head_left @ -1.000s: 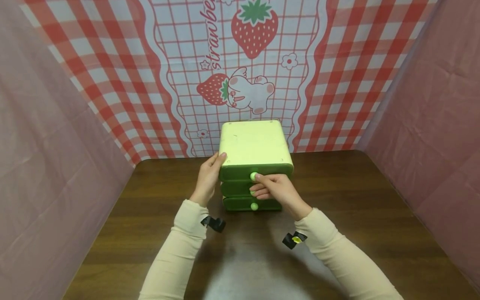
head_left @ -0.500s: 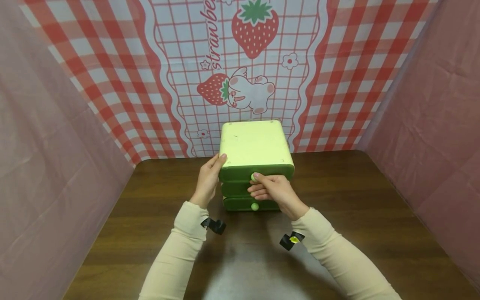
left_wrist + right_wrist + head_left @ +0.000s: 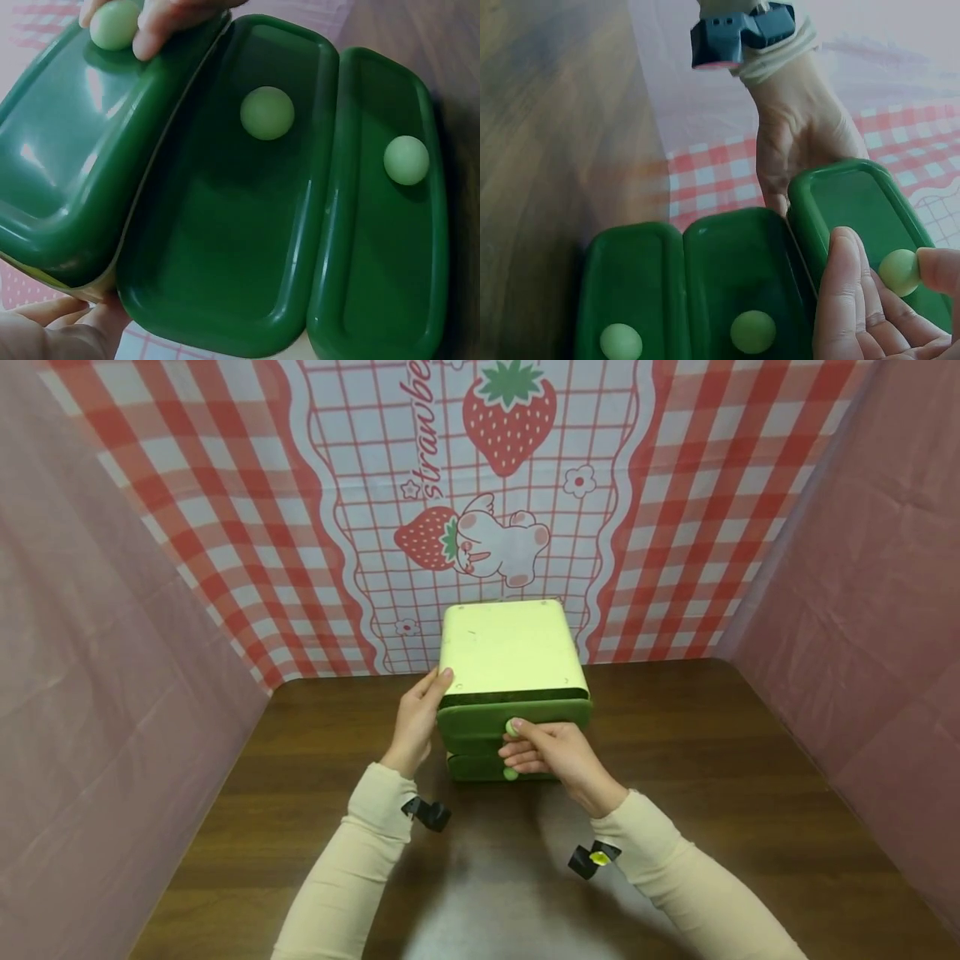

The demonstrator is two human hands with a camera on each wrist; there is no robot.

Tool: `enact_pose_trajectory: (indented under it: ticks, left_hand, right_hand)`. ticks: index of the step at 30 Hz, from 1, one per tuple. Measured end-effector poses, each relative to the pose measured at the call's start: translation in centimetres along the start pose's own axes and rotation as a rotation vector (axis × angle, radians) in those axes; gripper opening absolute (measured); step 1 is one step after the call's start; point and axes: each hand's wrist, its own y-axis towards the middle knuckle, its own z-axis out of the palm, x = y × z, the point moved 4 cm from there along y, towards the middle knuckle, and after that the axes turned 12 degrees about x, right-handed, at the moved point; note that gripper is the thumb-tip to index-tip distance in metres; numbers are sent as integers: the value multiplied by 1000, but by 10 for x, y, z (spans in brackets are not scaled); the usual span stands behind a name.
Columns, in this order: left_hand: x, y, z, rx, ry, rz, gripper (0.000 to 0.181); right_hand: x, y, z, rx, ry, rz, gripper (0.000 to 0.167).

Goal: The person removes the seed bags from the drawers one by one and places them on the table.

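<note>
A small drawer cabinet (image 3: pixel 513 643) with a pale yellow-green top stands on the table. Its top drawer (image 3: pixel 468 724) is pulled out a little, leaving a dark gap under the top panel. My right hand (image 3: pixel 562 753) pinches that drawer's round light-green knob (image 3: pixel 114 25) between thumb and index finger; the other fingers extend below it. My left hand (image 3: pixel 414 722) rests against the cabinet's left side, thumb at the top front corner, its fingers partly hidden. In the left wrist view, the middle drawer (image 3: pixel 225 202) and bottom drawer (image 3: pixel 390 255) are closed. The top drawer's contents are hidden.
The brown wooden table (image 3: pixel 300 827) extends around the cabinet. Close behind hangs a red-and-white checked strawberry cloth (image 3: pixel 480 485). Pink cloths hang at the left (image 3: pixel 112 652) and right (image 3: pixel 862 610). Both wrists wear black camera mounts.
The top drawer has slid out toward me with my right hand on its knob, and the gap under the top panel has appeared. My left hand has stayed almost still.
</note>
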Motion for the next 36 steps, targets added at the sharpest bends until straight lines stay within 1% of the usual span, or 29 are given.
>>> enact_pose_trajectory:
  ticks: [4,8,11,20,27,33,36]
  left_hand:
    - [2,-1,-1,-8,24,11,71]
    - [2,-2,-1,-9,32,11,72]
    - [2,-2,-1,-12,32,12,72]
    - [2,0,-1,-23,15,21,69]
    - [3,1,0,-31,11,34,67]
    - [3,1,0,-36,36,32,67]
    - [4,2,0,-33,23,34,67]
  right_hand:
    - [-3,-8,4,4,-7,1,60]
    - [-6,-17,8,1,-14,2,56]
    - [-8,-23,11,-5,-16,2,54]
    - [-12,-39,19,9,-8,-20,57]
    - [-16,-54,26,10,-9,-34,51]
    - [-21,-67,33,18,-15,-47,49]
    - [-24,-72,35,22,-16,-57,48]
